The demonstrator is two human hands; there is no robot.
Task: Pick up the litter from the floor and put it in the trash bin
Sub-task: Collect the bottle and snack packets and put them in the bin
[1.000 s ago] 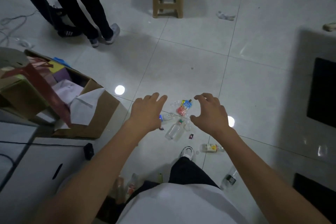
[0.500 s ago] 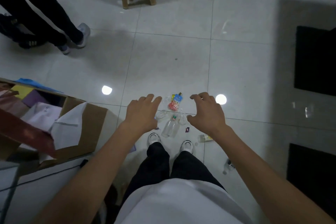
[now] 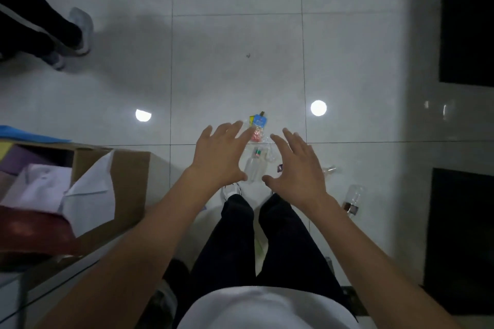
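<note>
One bottle (image 3: 253, 170), lying flat, cap (image 3: 257, 152) pointing away

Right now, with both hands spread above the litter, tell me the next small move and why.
Probably lower the right hand onto the clear bottle and close round it. Both hands are open and empty, the left hand too. That bottle lies on the floor directly between them, nearer the feet than the colourful pouch beyond the fingertips.

I count three clear bottles (image 3: 255, 169): one between left hand (image 3: 219, 157) and right hand (image 3: 299, 168), two right of both. One colourful pouch (image 3: 258, 125) ahead of them.
</note>
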